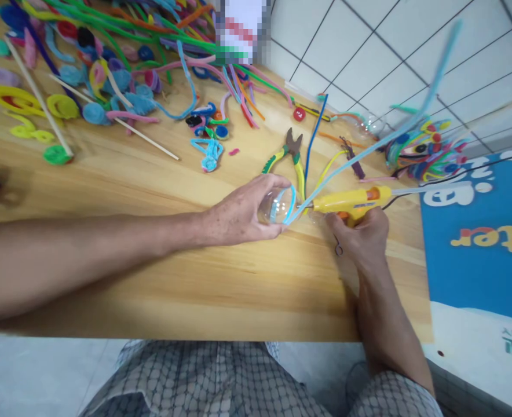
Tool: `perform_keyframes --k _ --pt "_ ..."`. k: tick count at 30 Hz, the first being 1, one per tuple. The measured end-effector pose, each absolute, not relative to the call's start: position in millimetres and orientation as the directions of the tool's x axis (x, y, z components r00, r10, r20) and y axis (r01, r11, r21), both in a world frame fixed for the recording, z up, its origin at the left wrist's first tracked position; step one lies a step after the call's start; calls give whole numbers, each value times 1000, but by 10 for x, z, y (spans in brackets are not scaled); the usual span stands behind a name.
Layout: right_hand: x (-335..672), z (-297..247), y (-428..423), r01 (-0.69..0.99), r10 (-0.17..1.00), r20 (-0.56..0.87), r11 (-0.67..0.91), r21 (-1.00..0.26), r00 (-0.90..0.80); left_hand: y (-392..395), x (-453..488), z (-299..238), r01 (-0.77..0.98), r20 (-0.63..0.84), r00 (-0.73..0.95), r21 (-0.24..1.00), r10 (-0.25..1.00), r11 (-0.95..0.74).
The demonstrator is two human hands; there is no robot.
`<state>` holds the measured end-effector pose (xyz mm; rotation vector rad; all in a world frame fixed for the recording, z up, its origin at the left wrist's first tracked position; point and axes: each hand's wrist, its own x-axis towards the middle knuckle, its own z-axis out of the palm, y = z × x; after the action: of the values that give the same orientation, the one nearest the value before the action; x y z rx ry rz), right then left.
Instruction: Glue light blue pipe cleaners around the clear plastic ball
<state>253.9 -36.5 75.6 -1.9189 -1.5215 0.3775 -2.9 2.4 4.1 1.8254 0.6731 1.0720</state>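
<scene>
My left hand [242,211] is closed round a small clear plastic ball [267,208] above the wooden table. A light blue pipe cleaner [355,159] circles part of the ball, and its long free end rises toward the upper right. In my right hand [366,234] is a yellow hot glue gun [347,201], its nozzle pointing left at the ball and the pipe cleaner. Whether the tip touches them I cannot tell. A clear glue stick [430,188] sticks out of the gun's back. Just beyond my left hand lie pliers [293,145] with green and yellow handles.
Many coloured pipe cleaners [152,35] and coils cover the table's far left. Wooden sticks [39,95] lie among them. A bundle of colourful pieces [425,147] sits at the far right corner. A blue printed board [482,214] adjoins the wooden table [195,295] on the right.
</scene>
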Motion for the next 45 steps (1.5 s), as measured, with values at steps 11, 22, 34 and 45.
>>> perform_keyframes --k 11,22,34,45 --pt "2569 727 -385 795 954 202 -59 -603 224 31 -19 23 6 405 472 887 783 -462" --pt "2656 717 -381 871 955 229 -53 -488 187 32 -33 48 45 413 478 870 775 -491" --pt "2670 690 -377 879 949 268 -22 -477 169 37 -39 64 68 403 492 866 772 -496" --pt "2681 708 -377 889 953 263 -16 -458 153 37 -35 63 54 402 489 871 774 -487"
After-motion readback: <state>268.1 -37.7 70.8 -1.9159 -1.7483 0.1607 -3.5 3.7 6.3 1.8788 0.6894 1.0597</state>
